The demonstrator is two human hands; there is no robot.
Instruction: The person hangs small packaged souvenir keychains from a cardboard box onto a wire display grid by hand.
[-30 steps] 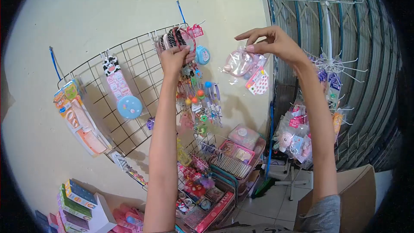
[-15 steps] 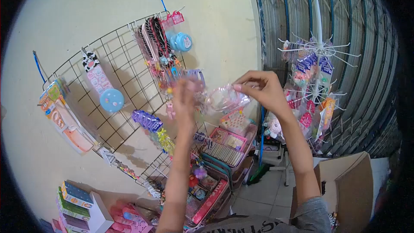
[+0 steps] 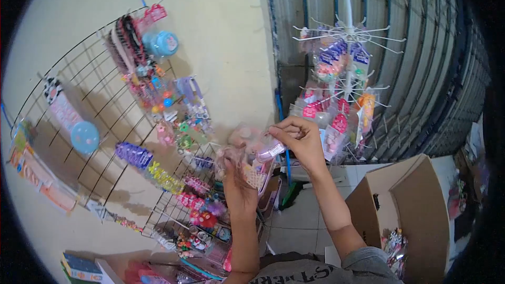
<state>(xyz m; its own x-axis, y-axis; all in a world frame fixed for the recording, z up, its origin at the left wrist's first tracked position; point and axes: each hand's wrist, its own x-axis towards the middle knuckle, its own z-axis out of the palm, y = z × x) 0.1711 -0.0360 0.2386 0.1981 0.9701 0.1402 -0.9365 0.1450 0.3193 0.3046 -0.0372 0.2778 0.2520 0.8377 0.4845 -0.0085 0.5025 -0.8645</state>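
A clear plastic packet [image 3: 271, 151] with a pale label and pinkish contents is held up in front of me, between my hands. My right hand [image 3: 301, 139] pinches its upper right edge between thumb and fingers. At the packet's lower left, my left hand [image 3: 239, 192] has its fingers bent around the crinkled plastic, partly blurred by motion. Behind the hands, a wire grid rack [image 3: 100, 100] on the wall carries hair accessories, among them yellow bows [image 3: 164, 178] and purple-carded packets [image 3: 134, 155].
To the right, a white rotating stand [image 3: 349, 34] holds hanging packets before a folding metal gate [image 3: 421, 89]. An open cardboard box [image 3: 423, 210] with small packets inside sits on the tiled floor [image 3: 294, 231]. Small boxes [image 3: 81, 268] are at lower left.
My view has turned right, so the rack sits further left. Both hands have come lower with the packet; my left hand, blurred and apart before, has moved in to the packet.
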